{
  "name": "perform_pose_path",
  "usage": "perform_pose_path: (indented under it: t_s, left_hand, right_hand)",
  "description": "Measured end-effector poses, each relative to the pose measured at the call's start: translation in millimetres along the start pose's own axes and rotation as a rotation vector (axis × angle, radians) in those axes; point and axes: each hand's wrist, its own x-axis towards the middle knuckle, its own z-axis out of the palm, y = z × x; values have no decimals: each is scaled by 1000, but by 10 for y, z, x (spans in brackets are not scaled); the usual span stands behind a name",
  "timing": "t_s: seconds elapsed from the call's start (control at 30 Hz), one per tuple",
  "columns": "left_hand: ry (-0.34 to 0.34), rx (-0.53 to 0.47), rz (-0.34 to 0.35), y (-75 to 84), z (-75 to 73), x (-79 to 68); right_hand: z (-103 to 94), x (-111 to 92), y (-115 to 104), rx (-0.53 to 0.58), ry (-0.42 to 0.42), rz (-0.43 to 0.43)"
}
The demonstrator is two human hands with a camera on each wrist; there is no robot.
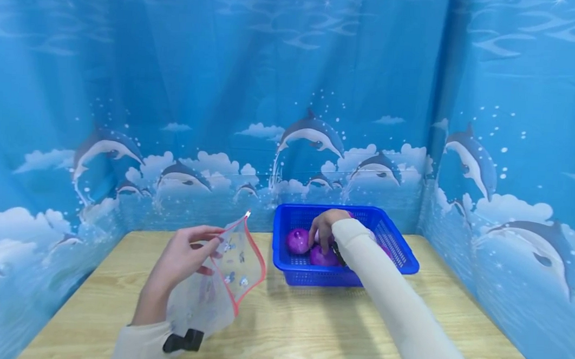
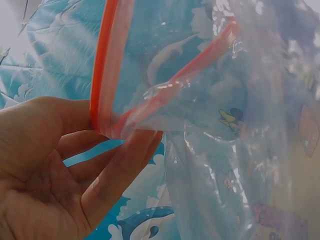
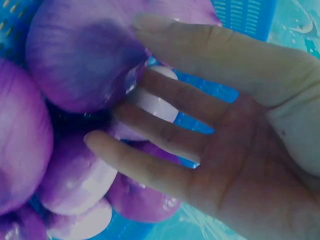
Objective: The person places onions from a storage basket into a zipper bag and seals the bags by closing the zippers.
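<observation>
My left hand (image 1: pixel 186 255) pinches the rim of a clear zip bag (image 1: pixel 242 253) between thumb and fingers. The bag has red zip edging, a white slider at its top corner and small cartoon prints; its mouth gapes toward the basket. Inside the blue basket (image 1: pixel 294 275), my right hand (image 1: pixel 326 225) reaches down among purple onions (image 1: pixel 298 241). Seen from the right wrist, one large red onion (image 3: pixel 87 57) with a pointed tip sits between my thumb and fingers, the thumb lying against its upper side and the fingertips at its lower edge.
Several more onions (image 3: pixel 75 175), some partly white, crowd the basket around my right hand. The basket stands toward the back of a light wooden table (image 1: pixel 304 332). A blue curtain (image 1: pixel 214 89) printed with dolphins hangs behind and at both sides.
</observation>
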Motion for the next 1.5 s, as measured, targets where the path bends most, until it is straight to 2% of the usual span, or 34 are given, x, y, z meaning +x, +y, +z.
perform_pose_path:
  t_s: [0.1,0.3,0.43,0.57,0.73,0.87,0.97,1.17,1.27,1.5]
  left_hand:
    - [1,0,5,-2,-4,0]
    - [-3,-2,9,0,-12,0]
    - [2,1,6,-8,-16,-1]
    - [1,2,1,-10,-8,-2]
    - [0,2,-4,1,7,-3]
    - [1,5,-3,5,15,-4]
    - [1,4,0,2,15,-1]
    - [2,2,9,-2,19,7]
    - [0,2,6,-3,30,10]
    - [5,0,3,-13,51,22]
  right_hand:
    - [50,-14,-27,101,9,35]
    - [85,14,-59,113,31,67]
    - [87,53,-59,169,23,87]
    - [96,0,-62,210,10,86]
    - [64,-22,-36,185,-32,4]
    - [-50,63,-18,13,-111,-109]
    - [-167,131,-20,-66,-165,-181]
    - [-342,97,-33,82,-234,-283]
    - [-402,12,-40,132,-234,-330]
    - [-543,-184,-97,168,-200,-414]
